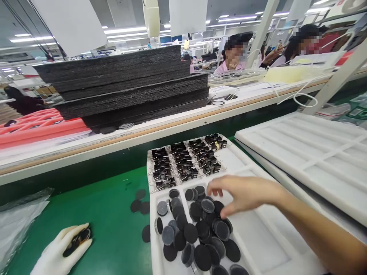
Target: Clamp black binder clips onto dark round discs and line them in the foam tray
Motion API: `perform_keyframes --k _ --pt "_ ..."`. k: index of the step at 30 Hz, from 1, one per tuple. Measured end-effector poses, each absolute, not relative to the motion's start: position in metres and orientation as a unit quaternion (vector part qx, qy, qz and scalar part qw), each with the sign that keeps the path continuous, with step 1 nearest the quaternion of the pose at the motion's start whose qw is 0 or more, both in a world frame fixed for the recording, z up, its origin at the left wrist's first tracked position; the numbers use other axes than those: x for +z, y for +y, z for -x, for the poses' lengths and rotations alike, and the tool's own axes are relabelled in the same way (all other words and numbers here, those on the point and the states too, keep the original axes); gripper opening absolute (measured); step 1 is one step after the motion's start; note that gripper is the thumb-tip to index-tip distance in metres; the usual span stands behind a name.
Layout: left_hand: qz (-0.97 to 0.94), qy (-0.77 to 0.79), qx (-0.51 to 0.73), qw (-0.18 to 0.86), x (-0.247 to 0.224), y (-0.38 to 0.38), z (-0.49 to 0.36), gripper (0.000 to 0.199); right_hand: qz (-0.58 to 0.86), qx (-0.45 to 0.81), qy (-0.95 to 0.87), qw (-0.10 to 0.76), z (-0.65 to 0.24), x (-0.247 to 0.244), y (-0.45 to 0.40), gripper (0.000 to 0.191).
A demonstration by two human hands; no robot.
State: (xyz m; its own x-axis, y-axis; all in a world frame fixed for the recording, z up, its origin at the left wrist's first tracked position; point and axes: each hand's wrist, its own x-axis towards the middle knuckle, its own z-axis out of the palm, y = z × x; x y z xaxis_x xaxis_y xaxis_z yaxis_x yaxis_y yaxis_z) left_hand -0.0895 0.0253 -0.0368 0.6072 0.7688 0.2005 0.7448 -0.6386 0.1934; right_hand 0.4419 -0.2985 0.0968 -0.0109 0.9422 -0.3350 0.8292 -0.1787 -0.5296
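Black discs point(203, 231) in white tray point(263, 240), right hand point(243, 193) over the pile, left hand point(64, 248) gripping

Discs lay heaped at the near end of the tray, filling two neighbouring compartments and partly covering the ridge between them. Faces varied: some matt black, others greyish and glossy, several tilted or on edge with a pale rim showing.

Right hand, bare, reached in from the right at the far side of the heap. Thumb stood apart from the fingers, grip spread, fingers curled downward; contact with the discs could not be told. Left hand, in a white glove, was at lower left above the green work surface point(114, 233), thumb and fingers pinching a dark round piece point(77, 242). Detail of that piece was partly hidden by the fingers.

Black binder clips point(183, 162) with wire handles stood in packed rows at the far end of the same tray. Four loose discs point(135, 206) lay on the green surface just beside the tray's left edge; a clear plastic bag point(21, 223) lay at far left. A second white tray point(289, 141) sat to the right. On the ledge point(160, 128) behind, black foam sheets point(132, 89) were stacked beside red foam point(31, 122). Beyond, a co-worker point(225, 68) in pink was visible
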Motion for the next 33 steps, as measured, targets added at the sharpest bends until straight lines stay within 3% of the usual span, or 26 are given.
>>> perform_keyframes --k 2,4,8,11,14,18,23,27,33 --pt "-0.903 0.408 0.124 0.059 -0.027 0.032 0.068 0.054 0.721 0.328 -0.61 0.028 -0.417 0.095 -0.3 0.048" --pt "-0.91 0.39 0.12 0.071 -0.019 0.037 0.045 0.055 0.724 0.311 -0.615 0.014 -0.407 0.09 -0.299 0.04" --pt "-0.921 0.363 0.112 0.086 -0.008 0.046 0.002 0.054 0.703 0.317 -0.635 0.046 -0.415 0.081 -0.298 0.024" --pt "-0.928 0.348 0.098 0.091 -0.004 0.05 -0.026 0.053 0.693 0.327 -0.637 0.076 -0.426 0.083 -0.301 0.028" --pt "-0.936 0.328 0.083 0.096 -0.003 0.053 -0.048 0.055 0.702 0.29 -0.635 0.141 -0.428 0.092 -0.297 0.037" --pt "-0.945 0.305 0.08 0.089 -0.004 0.053 -0.065 0.057 0.697 0.225 -0.622 0.278 -0.409 0.106 -0.267 0.019" --pt "-0.948 0.291 0.095 0.089 -0.005 0.049 -0.062 0.06 0.651 0.225 -0.624 0.369 -0.362 0.097 -0.189 0.022" --pt "-0.95 0.279 0.102 0.1 -0.005 0.044 -0.057 0.073 0.635 0.231 -0.648 0.352 -0.321 0.074 -0.123 0.018" --pt "-0.955 0.254 0.105 0.111 -0.005 0.043 -0.057 0.07 0.609 0.197 -0.71 0.294 -0.275 0.043 -0.066 0.014"
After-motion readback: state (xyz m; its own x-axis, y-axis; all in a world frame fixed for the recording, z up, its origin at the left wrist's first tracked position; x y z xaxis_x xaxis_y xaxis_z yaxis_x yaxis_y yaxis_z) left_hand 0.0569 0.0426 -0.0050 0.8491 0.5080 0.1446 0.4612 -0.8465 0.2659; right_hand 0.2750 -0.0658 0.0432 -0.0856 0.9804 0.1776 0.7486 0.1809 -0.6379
